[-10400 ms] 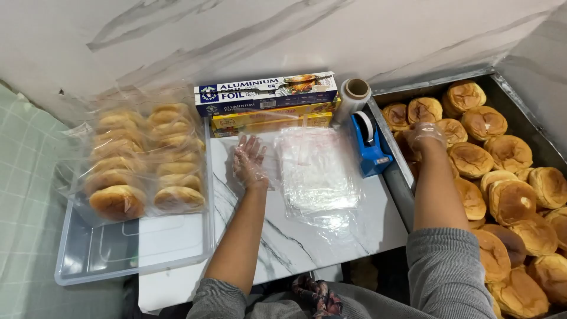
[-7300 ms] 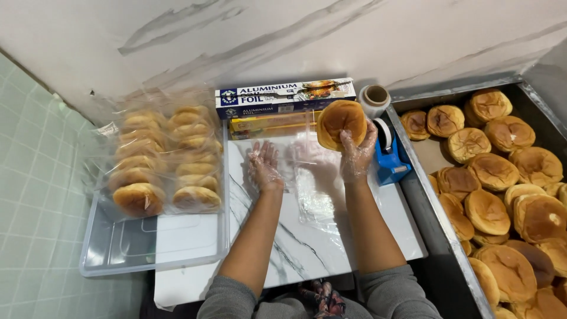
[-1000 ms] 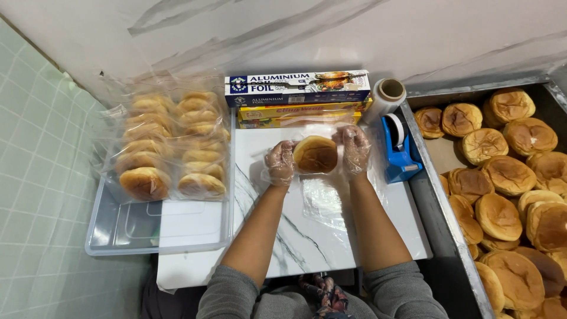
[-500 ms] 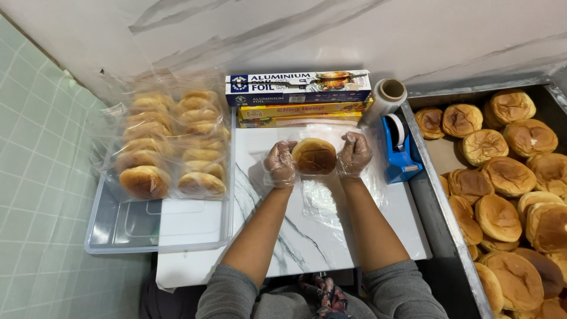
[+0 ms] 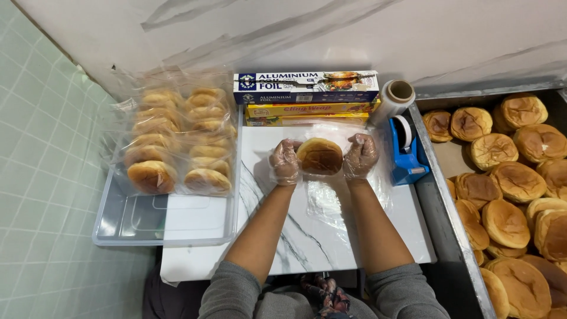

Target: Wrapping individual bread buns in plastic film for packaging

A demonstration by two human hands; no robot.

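We hold the round golden-brown bun (image 5: 319, 156) between the gloved fingers of our left hand (image 5: 285, 161) and right hand (image 5: 360, 156), over the clear plastic sheet (image 5: 331, 198) on the marble bench (image 5: 277, 236); a bunched or slipping sheet may wrap it badly.

bun (image 5: 319, 156) brought from tray onto plastic sheet (image 5: 331, 195), both hands now gripping its sides
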